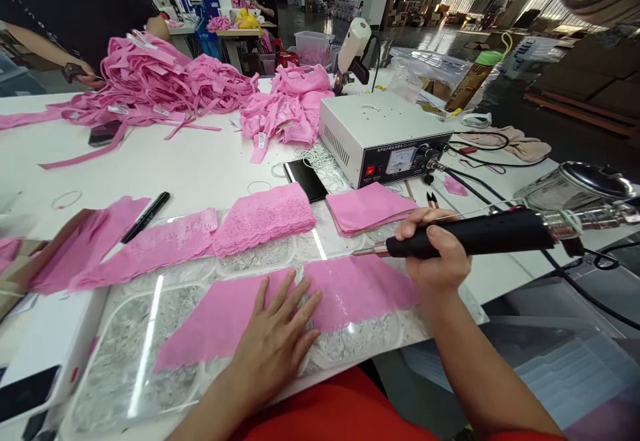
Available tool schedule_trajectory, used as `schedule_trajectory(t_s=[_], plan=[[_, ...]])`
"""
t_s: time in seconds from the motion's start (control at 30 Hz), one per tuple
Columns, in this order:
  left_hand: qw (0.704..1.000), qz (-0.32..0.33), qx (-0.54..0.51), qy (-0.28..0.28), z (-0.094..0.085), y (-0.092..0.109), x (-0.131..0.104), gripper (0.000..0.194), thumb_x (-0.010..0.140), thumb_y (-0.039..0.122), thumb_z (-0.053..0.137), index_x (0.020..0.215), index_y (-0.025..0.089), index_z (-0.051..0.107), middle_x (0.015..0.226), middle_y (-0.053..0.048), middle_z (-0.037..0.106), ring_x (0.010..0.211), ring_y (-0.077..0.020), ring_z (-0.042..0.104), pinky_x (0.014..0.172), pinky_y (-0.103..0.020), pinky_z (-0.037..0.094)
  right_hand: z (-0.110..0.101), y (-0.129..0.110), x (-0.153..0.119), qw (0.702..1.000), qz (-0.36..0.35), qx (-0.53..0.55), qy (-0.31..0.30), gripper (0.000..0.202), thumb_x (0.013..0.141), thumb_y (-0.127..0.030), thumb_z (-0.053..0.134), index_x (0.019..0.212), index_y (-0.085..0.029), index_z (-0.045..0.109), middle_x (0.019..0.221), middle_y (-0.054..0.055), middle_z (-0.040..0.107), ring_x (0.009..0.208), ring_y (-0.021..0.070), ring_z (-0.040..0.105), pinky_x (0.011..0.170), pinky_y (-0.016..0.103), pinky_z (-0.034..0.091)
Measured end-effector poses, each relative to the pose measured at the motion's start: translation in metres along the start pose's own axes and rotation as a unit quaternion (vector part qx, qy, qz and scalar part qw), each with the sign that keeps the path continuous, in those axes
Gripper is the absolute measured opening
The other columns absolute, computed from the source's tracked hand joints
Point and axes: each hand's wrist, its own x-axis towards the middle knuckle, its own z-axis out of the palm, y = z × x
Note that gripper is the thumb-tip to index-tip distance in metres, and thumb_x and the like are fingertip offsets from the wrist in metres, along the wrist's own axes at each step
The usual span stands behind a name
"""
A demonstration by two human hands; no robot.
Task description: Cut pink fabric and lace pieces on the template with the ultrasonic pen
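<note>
Red clothing (340,409) fills the near edge at 6 o'clock. Left hand (280,334), palm down with fingers spread and grasping nothing, rests on the left pink panel (220,321) and reaches the right pink panel (360,291). At its 2 o'clock, the right hand (443,254) is clenched around the black-handled tool (500,233), whose metal tip lies at the right pink panel's upper edge. Clockwise from 10 o'clock of the left hand: black marker (145,217); lace-edged stack (265,219), at 12; control box (385,134), at 1.
</note>
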Motion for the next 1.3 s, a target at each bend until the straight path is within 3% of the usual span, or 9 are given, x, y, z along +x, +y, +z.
schedule_trajectory(t_s=[0.27,0.5,0.63,0.83,1.3], plan=[[1.000,-0.003,-0.002,-0.005,-0.001,0.000,0.000,0.045,0.096,0.027,0.049,0.140,0.021,0.049,0.145,-0.009,0.049,0.144,-0.0294,0.030,0.119,-0.056,0.012,-0.002,0.002,-0.005,1.000,0.015,0.010,-0.018,0.006,0.069,-0.021,0.060,0.075,-0.022,0.061,0.074,-0.001,0.057,0.056,0.0124,0.053,0.054,0.031,0.047],[1.000,0.015,0.010,0.008,-0.001,-0.003,0.002,0.045,0.096,0.025,0.048,0.141,0.019,0.048,0.145,-0.007,0.049,0.146,-0.0268,0.024,0.121,-0.051,0.002,-0.001,0.006,-0.004,0.999,0.018,0.015,-0.039,0.004,0.073,-0.022,0.062,0.075,-0.021,0.059,0.075,-0.001,0.056,0.057,0.0114,0.055,0.056,0.029,0.047],[1.000,0.019,0.015,0.020,0.001,-0.005,0.002,0.045,0.096,0.025,0.048,0.141,0.019,0.048,0.146,-0.006,0.049,0.147,-0.0252,0.020,0.121,-0.048,0.000,-0.006,0.002,0.005,1.000,-0.007,0.021,-0.003,0.005,0.070,-0.020,0.061,0.075,-0.020,0.060,0.075,-0.001,0.057,0.055,0.0106,0.055,0.054,0.028,0.047],[1.000,0.011,0.016,0.011,0.000,-0.004,0.002,0.047,0.096,0.026,0.047,0.142,0.023,0.047,0.145,-0.005,0.049,0.146,-0.0261,0.026,0.121,-0.050,0.005,-0.024,-0.006,0.014,0.996,-0.045,-0.006,0.081,0.005,0.064,-0.020,0.058,0.070,-0.019,0.059,0.070,-0.002,0.057,0.052,0.0103,0.053,0.050,0.027,0.045],[0.999,0.019,0.030,0.000,0.001,-0.006,0.000,0.048,0.095,0.027,0.049,0.143,0.022,0.046,0.147,-0.005,0.047,0.147,-0.0261,0.022,0.121,-0.049,0.002,-0.027,0.000,0.010,0.996,-0.033,0.007,0.083,0.005,0.065,-0.019,0.059,0.070,-0.020,0.060,0.070,-0.002,0.058,0.053,0.0105,0.054,0.051,0.027,0.046]])
